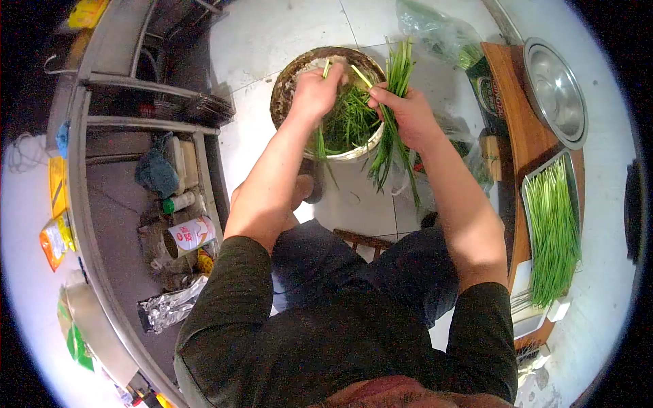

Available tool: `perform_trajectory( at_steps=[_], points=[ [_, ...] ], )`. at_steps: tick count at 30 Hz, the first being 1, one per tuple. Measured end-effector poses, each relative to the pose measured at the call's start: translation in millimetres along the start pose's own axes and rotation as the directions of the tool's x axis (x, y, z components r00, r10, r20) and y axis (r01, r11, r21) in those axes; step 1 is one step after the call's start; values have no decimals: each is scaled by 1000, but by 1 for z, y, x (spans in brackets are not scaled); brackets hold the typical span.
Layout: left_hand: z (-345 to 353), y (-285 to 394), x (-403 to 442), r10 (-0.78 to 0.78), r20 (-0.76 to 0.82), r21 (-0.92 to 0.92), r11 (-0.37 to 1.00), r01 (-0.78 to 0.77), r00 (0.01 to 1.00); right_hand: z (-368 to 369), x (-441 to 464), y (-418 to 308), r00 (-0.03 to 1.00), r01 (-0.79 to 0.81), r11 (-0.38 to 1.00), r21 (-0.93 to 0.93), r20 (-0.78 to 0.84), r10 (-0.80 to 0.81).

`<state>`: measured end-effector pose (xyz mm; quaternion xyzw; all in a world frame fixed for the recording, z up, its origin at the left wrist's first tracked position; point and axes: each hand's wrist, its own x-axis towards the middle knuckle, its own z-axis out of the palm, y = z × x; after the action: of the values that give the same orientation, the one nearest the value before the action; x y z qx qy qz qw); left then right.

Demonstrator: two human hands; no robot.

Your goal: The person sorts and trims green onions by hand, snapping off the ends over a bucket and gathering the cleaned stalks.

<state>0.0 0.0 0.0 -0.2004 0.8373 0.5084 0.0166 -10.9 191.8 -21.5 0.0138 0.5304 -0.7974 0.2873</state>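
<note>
My right hand (411, 117) is closed around a bunch of long green garlic chives (398, 64), whose leaves hang down past the wrist. One pale stalk (362, 76) sticks out toward the left between its thumb and fingers. Over the left side of a round bucket (277, 107), my left hand (316, 94) pinches a few chive stalks (326, 153); their green ends trail below it. Loose chive leaves (352, 121) lie inside the bucket, beneath and between both hands. The bucket's inner wall is stained brown.
On the wooden table (507, 78) at right are a shiny metal bowl (558, 92) and a metal tray (570, 163) heaped with aligned chives (552, 234). A clear plastic bag (435, 30) lies on the floor behind. Metal shelving (139, 126) at left holds a labelled can (192, 236).
</note>
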Motion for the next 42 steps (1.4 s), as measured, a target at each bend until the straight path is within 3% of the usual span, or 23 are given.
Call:
perform_trajectory(
  at_steps=[2,5,8,11,15,19,28,32,35,38,41,42],
  points=[
    [6,-11,3,141,-45,-120,982,-145,989,2,1,0,1000,13,1000,-16,-19,-13],
    [10,8,-6,-60,64,-378,922,80,996,-2,-2,-4,999,36,998,-43,-22,-37],
    [3,7,-7,-87,240,-656,720,227,967,0,2,0,997,80,996,-48,20,-79],
    [11,8,-12,-65,223,-715,667,208,973,1,2,0,997,76,996,-55,19,-75],
    [-2,6,-7,-68,339,-721,622,305,938,0,3,2,998,70,997,-34,4,-70],
    [-8,5,-6,-74,356,-717,618,323,932,3,0,-2,998,54,998,-10,-42,-55],
    [-3,-4,-1,12,253,-620,770,152,967,0,2,2,995,93,989,-110,-7,-95],
    [1,-11,1,65,61,-224,973,-50,996,-3,3,1,995,102,987,-123,13,-101],
    [2,-3,-3,15,3,-127,992,-14,1000,1,0,-3,995,93,992,-91,-28,-96],
    [4,-6,-1,-20,84,-236,971,39,996,-1,0,-4,994,87,986,-140,-49,-94],
    [-3,3,-4,-120,248,-501,833,234,961,1,-3,-7,994,78,989,-129,-69,-87],
    [-3,3,-3,-109,278,-500,832,240,954,0,-2,-6,993,81,984,-158,-67,-92]
  ],
)
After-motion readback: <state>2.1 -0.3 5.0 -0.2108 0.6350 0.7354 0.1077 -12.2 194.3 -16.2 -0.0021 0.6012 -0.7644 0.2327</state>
